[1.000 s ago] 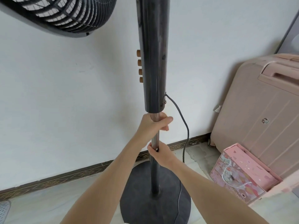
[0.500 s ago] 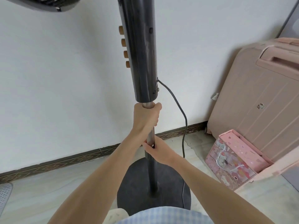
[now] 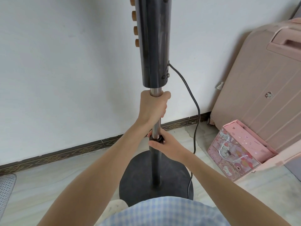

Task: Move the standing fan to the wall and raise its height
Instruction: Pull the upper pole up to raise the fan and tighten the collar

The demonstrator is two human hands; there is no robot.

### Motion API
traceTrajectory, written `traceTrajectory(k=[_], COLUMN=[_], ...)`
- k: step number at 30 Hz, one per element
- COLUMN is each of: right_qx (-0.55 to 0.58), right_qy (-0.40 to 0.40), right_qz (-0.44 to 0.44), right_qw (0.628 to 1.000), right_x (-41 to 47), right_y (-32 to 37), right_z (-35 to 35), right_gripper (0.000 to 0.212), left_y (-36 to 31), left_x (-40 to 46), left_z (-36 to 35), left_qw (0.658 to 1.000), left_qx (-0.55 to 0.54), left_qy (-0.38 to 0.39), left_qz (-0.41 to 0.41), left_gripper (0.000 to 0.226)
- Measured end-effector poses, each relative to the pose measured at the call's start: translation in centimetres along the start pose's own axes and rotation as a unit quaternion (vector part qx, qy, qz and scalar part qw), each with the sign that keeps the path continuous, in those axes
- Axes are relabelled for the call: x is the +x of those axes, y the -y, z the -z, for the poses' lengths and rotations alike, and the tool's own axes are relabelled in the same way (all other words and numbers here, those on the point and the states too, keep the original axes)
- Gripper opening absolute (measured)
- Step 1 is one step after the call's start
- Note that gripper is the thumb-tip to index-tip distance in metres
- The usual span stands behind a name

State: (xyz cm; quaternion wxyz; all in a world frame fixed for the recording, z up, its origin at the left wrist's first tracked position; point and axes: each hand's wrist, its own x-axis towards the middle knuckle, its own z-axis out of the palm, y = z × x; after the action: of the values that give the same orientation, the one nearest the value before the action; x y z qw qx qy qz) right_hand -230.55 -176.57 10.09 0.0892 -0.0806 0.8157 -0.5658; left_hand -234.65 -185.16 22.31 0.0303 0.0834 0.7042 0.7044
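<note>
The standing fan stands close to the white wall (image 3: 65, 70) on its round black base (image 3: 138, 181). Its thick black control column (image 3: 154, 43) with orange buttons rises out of the top of the frame; the fan head is out of view. My left hand (image 3: 154, 108) grips the shiny inner pole (image 3: 157, 126) just under the column. Lower down, my right hand (image 3: 166, 145) grips the black height collar (image 3: 160, 138) on the lower pole. A black power cord (image 3: 196, 111) hangs from the column to the floor.
A pink suitcase (image 3: 263, 88) leans against the wall on the right, with a pink gift box (image 3: 239, 149) in front of it. A patterned skirting strip (image 3: 65, 152) runs along the wall. A grey mat (image 3: 6, 191) lies at the far left.
The column and my left hand have gone up relative to my right hand, showing more shiny pole between them. The fan head has left the top of the frame.
</note>
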Motion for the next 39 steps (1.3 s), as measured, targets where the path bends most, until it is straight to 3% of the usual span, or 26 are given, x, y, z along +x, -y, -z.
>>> traceTrajectory(k=[4, 9, 14, 17, 19, 20, 24, 26, 30, 32, 35, 36, 39], right_qx=[0.03, 0.029, 0.058, 0.147, 0.115, 0.083, 0.048, 0.062, 0.058, 0.018, 0.044, 0.044, 0.061], right_qy=[0.026, -0.029, 0.005, -0.069, -0.139, -0.139, 0.045, 0.019, -0.149, -0.139, -0.005, 0.005, -0.103], right_qz=[-0.008, -0.018, -0.03, -0.021, -0.051, -0.056, -0.038, -0.041, -0.069, -0.081, -0.073, -0.067, -0.08], right_qw=[0.999, 0.999, 0.998, 0.987, 0.982, 0.985, 0.997, 0.997, 0.985, 0.987, 0.996, 0.997, 0.99], right_x=[-1.1, -1.2, -1.9, -2.3, -1.9, -1.7, -1.5, -1.6, -2.4, -2.3, -1.2, -0.9, -1.7], right_y=[-0.2, 0.3, 0.3, -0.2, -0.6, -0.4, 0.7, 0.4, 0.0, 0.0, 0.7, 0.9, -0.1], right_z=[1.0, 1.3, 0.7, 1.2, 1.7, 1.8, -0.1, -0.4, 1.4, 1.9, 0.7, 0.1, 0.2], right_gripper=[0.032, 0.047, 0.052, 0.034, 0.038, 0.043, 0.072, 0.067, 0.044, 0.047, 0.062, 0.062, 0.042], left_y=[0.3, 0.3, 0.2, 0.3, 0.3, 0.3, 0.3, 0.4, 0.4, 0.4, 0.3, 0.3, 0.4], left_x=[-0.1, -0.1, -0.1, -0.2, -0.2, -0.2, -0.2, -0.2, -0.1, -0.2, -0.3, -0.3, -0.3], left_z=[0.5, 0.6, 0.3, 0.3, 0.3, 0.3, 0.5, 0.5, 0.4, 0.4, 0.3, 0.3, 0.4], left_qw=[1.0, 0.999, 0.999, 0.999, 0.999, 0.999, 0.999, 0.999, 0.999, 0.999, 0.999, 0.999, 0.999], left_qx=[-0.018, -0.024, -0.028, -0.032, -0.034, -0.036, -0.039, -0.04, -0.039, -0.037, -0.035, -0.036, -0.038], left_qy=[-0.014, -0.015, -0.01, -0.012, -0.015, -0.015, -0.014, -0.017, -0.019, -0.022, -0.022, -0.022, -0.022], left_qz=[-0.014, -0.015, -0.014, -0.014, -0.014, -0.013, -0.014, -0.016, -0.013, -0.012, -0.013, -0.014, -0.013], left_gripper=[0.037, 0.039, 0.04, 0.039, 0.039, 0.04, 0.041, 0.042, 0.041, 0.04, 0.038, 0.038, 0.038])
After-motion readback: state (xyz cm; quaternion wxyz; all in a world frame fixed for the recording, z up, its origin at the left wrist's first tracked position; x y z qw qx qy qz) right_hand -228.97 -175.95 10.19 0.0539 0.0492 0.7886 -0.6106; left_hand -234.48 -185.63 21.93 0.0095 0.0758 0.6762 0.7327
